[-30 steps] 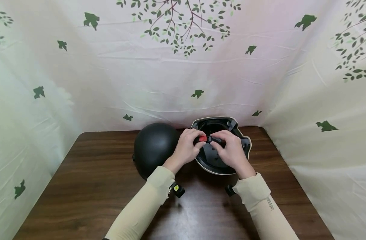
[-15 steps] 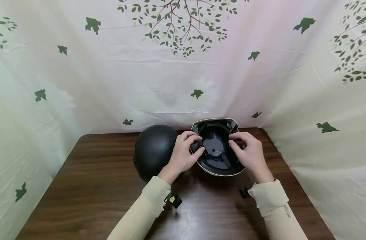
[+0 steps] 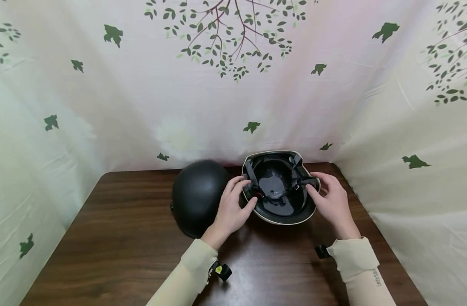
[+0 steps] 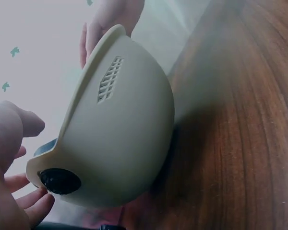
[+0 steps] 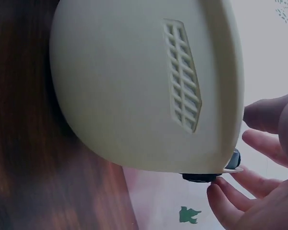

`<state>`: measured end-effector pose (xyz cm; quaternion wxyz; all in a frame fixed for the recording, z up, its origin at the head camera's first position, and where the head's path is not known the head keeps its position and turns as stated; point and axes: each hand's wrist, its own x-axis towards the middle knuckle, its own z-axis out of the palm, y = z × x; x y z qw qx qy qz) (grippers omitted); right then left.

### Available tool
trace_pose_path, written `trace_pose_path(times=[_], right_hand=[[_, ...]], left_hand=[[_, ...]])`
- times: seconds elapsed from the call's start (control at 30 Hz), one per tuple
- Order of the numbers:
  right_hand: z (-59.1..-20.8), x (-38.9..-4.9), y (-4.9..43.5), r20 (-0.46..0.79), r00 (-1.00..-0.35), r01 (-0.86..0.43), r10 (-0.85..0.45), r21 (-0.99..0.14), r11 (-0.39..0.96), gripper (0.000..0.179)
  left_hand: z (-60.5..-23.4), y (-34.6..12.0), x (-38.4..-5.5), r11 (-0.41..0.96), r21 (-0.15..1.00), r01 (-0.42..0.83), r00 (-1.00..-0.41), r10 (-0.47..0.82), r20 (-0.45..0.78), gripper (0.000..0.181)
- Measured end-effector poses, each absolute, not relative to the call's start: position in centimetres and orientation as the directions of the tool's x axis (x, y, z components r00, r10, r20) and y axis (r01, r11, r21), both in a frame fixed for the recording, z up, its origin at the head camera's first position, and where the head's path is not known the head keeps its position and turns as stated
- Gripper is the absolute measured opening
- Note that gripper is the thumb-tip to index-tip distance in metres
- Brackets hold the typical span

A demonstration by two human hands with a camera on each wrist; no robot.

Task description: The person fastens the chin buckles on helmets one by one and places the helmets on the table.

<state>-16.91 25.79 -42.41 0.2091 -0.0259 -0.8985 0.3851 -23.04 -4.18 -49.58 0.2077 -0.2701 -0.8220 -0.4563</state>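
A cream-shelled helmet [image 3: 273,222] lies upside down on the table, its black lining and dark chin straps [image 3: 296,176] facing up. My left hand [image 3: 232,208] is at its left edge. In the left wrist view, those fingers [image 4: 36,203] lie by a black round knob [image 4: 60,181], while the thumb stays apart from the rim. At the opposite edge is my right hand [image 3: 331,202], near a strap lying across the rim. From the right wrist view, its fingertips [image 5: 220,189] reach the other side's black knob [image 5: 199,177]; the thumb is beside the rim.
A matte black helmet [image 3: 199,197] sits dome-up directly left of the cream one, close to my left hand. Both stand near the back edge of the brown wooden table [image 3: 115,238]. A white curtain [image 3: 203,106] with leaf and bird prints hangs behind.
My hands have moved apart from the red-tabbed buckle over the helmet's middle to its two sides. The straps now lie in and along the helmet. The black helmet has stayed put.
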Motion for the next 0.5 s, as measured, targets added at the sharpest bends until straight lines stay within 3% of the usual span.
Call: trace_pose_path(times=[0.5], right_hand=[[-44.2, -16.6, 27.4, 0.340, -0.920, -0.117, 0.196, -0.715, 0.689, 0.044]], left_hand=[[-50.0, -3.6, -21.2, 0.477, 0.626, 0.616, -0.775, 0.227, 0.590, 0.045]])
